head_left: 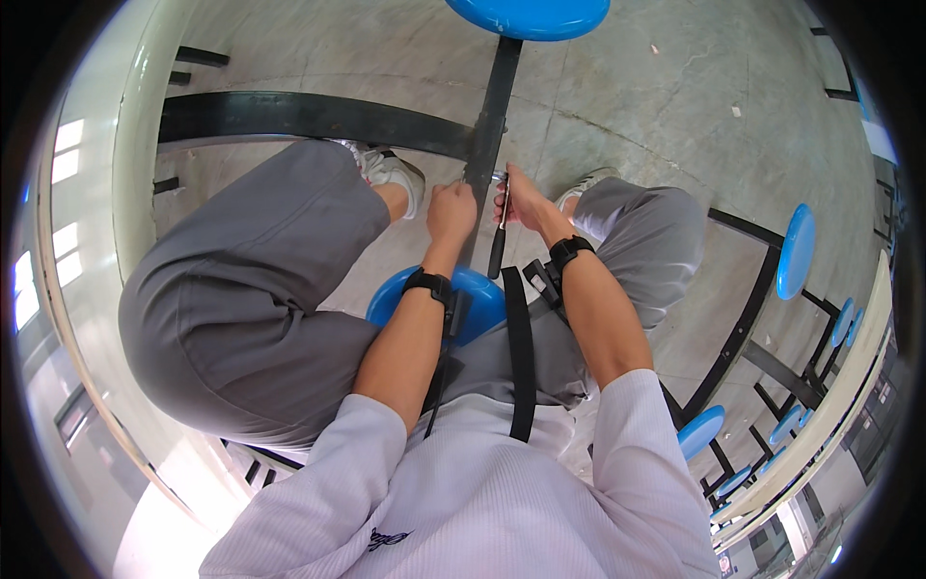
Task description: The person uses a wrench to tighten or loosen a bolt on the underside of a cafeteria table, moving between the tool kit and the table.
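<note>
My right hand [526, 199] is closed around a ratchet wrench [497, 253] with a black handle and a silver head. The wrench's head end is up against the right side of a black metal beam [497, 89], and its handle hangs back toward me. On the beam's other side, my left hand [451, 214] is closed in a fist against the metal. Whatever its fingers hold is hidden. The beam runs between a far blue round stool seat [529, 17] and a near blue seat [384, 299] under my left forearm.
A black crossbar [309, 118] joins the beam from the left, beside a pale table [140, 183]. My knees are bent on both sides of the beam. More blue seats [796, 251] on black frames stand at right, along another pale table [858, 362]. Grey floor [656, 106] lies beyond.
</note>
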